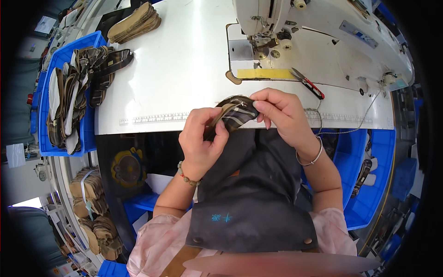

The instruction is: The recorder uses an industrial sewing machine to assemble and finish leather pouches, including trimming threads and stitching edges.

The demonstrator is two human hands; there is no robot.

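Near the front edge of the white table, a curved plaid fabric piece [235,117] with a zipper and tan trim is held between my two hands. My left hand [203,138] grips its left end with fingers pinched. My right hand [281,117] pinches its upper right edge between thumb and index finger. Beyond them stands a sewing machine [258,32] with a yellow strip on its bed. Red-and-black scissors [314,90] lie to the upper right of my right hand, near a thin grey cord.
A blue bin [85,138] of plaid pieces sits at the left, with a tan stack [134,23] beside it on the table [166,69]. Tied tan bundles [85,184] are at lower left. More blue bins [369,203] are below the table at right.
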